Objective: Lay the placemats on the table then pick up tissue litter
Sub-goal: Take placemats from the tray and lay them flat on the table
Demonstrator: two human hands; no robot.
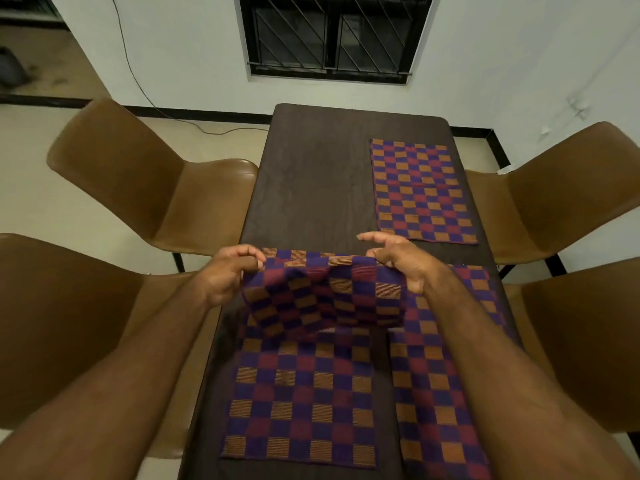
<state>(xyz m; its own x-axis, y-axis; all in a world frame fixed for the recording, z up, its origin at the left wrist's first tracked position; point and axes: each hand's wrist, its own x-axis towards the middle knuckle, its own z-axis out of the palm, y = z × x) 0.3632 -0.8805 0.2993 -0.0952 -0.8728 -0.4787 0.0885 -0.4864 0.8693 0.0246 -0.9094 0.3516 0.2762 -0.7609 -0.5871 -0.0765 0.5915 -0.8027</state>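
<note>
A checked purple, red and orange placemat hangs lifted over the dark table. My left hand pinches its left top corner and my right hand pinches its right top corner. Under it a second placemat lies flat at the near left of the table. A third placemat lies flat at the near right, partly under my right forearm. Another placemat lies flat at the far right. No tissue litter shows in view.
Brown chairs stand on both sides: two on the left and two on the right. A barred window is in the far wall. A cable runs down the wall to the floor.
</note>
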